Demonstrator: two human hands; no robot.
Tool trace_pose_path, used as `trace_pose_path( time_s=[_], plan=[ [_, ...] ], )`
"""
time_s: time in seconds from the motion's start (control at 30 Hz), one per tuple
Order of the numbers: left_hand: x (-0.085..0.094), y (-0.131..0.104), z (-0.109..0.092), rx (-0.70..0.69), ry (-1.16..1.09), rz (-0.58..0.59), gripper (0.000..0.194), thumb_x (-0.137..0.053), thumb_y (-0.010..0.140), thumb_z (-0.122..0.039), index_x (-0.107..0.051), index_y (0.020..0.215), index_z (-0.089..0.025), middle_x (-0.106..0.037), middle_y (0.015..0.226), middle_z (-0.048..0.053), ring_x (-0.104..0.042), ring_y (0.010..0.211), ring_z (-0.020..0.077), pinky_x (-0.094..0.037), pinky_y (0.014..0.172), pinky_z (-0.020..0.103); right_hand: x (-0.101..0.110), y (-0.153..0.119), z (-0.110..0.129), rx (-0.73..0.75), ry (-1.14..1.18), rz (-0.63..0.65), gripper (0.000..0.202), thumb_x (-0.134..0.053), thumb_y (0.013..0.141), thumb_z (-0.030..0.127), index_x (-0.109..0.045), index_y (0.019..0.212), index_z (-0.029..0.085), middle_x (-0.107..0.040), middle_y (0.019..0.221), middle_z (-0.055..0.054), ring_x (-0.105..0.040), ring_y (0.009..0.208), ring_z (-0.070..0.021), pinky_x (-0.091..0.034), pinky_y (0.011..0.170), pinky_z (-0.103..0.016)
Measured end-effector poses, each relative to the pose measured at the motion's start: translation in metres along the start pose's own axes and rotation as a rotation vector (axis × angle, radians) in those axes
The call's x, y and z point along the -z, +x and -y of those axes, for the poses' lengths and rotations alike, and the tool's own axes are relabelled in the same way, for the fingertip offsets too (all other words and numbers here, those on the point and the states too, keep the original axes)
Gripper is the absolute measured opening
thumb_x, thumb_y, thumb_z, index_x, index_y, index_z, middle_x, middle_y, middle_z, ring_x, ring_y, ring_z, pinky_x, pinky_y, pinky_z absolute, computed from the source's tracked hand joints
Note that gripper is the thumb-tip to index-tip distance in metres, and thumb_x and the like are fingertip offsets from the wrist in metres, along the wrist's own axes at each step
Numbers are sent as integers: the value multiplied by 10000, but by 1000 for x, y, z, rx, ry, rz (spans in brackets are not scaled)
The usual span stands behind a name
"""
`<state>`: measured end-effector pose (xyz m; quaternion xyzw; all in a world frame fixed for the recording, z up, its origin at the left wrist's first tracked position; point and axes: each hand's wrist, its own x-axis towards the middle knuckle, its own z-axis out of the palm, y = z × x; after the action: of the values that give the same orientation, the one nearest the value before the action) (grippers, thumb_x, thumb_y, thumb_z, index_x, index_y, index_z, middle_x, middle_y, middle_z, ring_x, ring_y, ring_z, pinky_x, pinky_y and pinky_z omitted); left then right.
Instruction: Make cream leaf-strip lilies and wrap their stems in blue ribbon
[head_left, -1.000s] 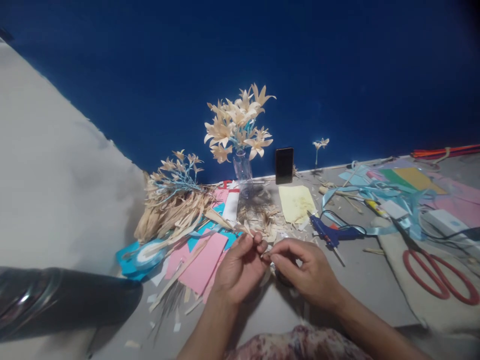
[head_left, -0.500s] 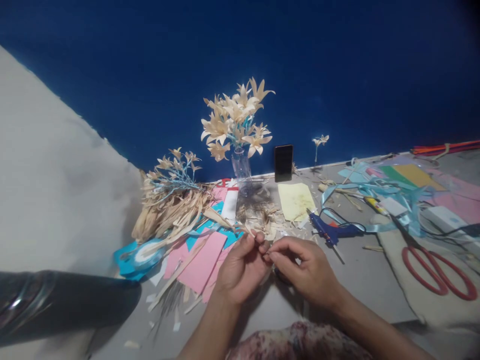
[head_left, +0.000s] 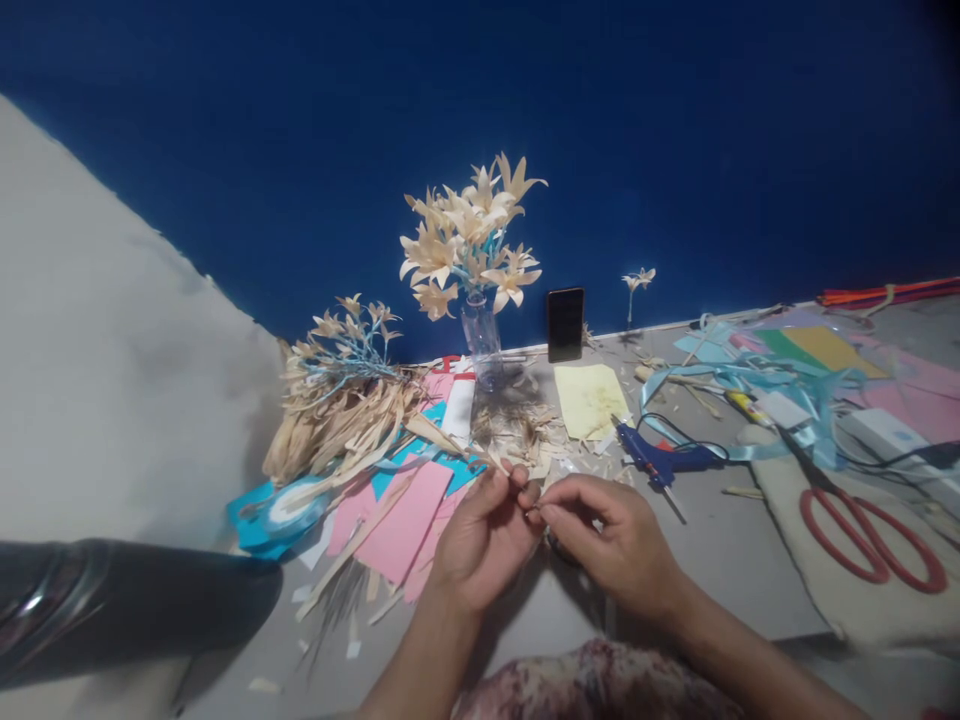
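My left hand (head_left: 484,540) is turned palm up, its fingers curled and pinched around a pale strip of dried husk (head_left: 493,459) whose tip shows above the fingers. Close against it, my right hand (head_left: 604,530) pinches thumb to forefinger at the same spot. What lies between the right fingertips is too small and too covered to make out. Both hands are over the front of the table, just before a heap of husk scraps (head_left: 525,430). Left of them lie pink paper sheets (head_left: 405,515).
Behind stands a clear bottle (head_left: 480,335) of husk flowers (head_left: 472,225), beside a phone (head_left: 565,325). To the right are a blue glue gun (head_left: 660,455), red-handled scissors (head_left: 870,535) and light-blue ribbon (head_left: 817,405). At left lie a husk bundle (head_left: 300,435) and ribbon roll (head_left: 289,505).
The view has shifted very slightly, so the objects at the right sit a little further left and higher. Both hands keep the same pinched pose.
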<state>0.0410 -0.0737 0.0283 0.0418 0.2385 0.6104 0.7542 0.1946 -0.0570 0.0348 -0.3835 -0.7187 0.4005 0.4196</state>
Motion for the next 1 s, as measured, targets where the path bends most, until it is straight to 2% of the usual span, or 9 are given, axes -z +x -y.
trace_pose_path(
  time_s=[0.2, 0.43, 0.7, 0.83, 1.0],
  plan=[
    [-1, -1, 1, -29, 32, 5, 237, -897, 643, -166, -690, 757, -152, -604, 733, -25, -558, 632, 82, -515, 646, 219, -2, -1, 2, -3, 13, -12, 144, -592, 870, 230, -707, 789, 203, -762, 781, -36, -655, 638, -154, -465, 550, -236],
    [-2, -2, 5, -58, 127, -28, 250, -919, 605, -174, -693, 708, -142, -621, 731, -18, -554, 629, 63, -509, 653, 187, -6, -3, 4, 61, -46, -63, 191, -573, 893, 218, -669, 729, 199, -683, 659, -11, -578, 564, -133, -426, 538, -234],
    [-4, -7, 1, -158, 261, -75, 223, -901, 618, -159, -686, 666, -130, -662, 719, 6, -569, 603, 73, -493, 622, 188, -3, -7, 9, 145, -157, -90, 201, -574, 897, 192, -656, 713, 202, -615, 581, 13, -521, 503, -117, -406, 522, -225],
    [-10, -10, -2, -174, 328, -63, 211, -890, 615, -151, -685, 644, -115, -636, 667, 1, -547, 558, 72, -479, 568, 189, -1, -10, 11, 201, -204, -91, 187, -581, 885, 167, -654, 716, 201, -609, 570, 20, -535, 492, -111, -412, 524, -221],
    [-14, -13, -4, -164, 361, -60, 232, -884, 606, -175, -661, 609, -110, -574, 578, -20, -499, 522, 70, -463, 539, 193, -3, -9, 10, 186, -196, -78, 188, -571, 889, 159, -675, 738, 200, -655, 602, 10, -559, 503, -111, -419, 530, -220]
  ],
)
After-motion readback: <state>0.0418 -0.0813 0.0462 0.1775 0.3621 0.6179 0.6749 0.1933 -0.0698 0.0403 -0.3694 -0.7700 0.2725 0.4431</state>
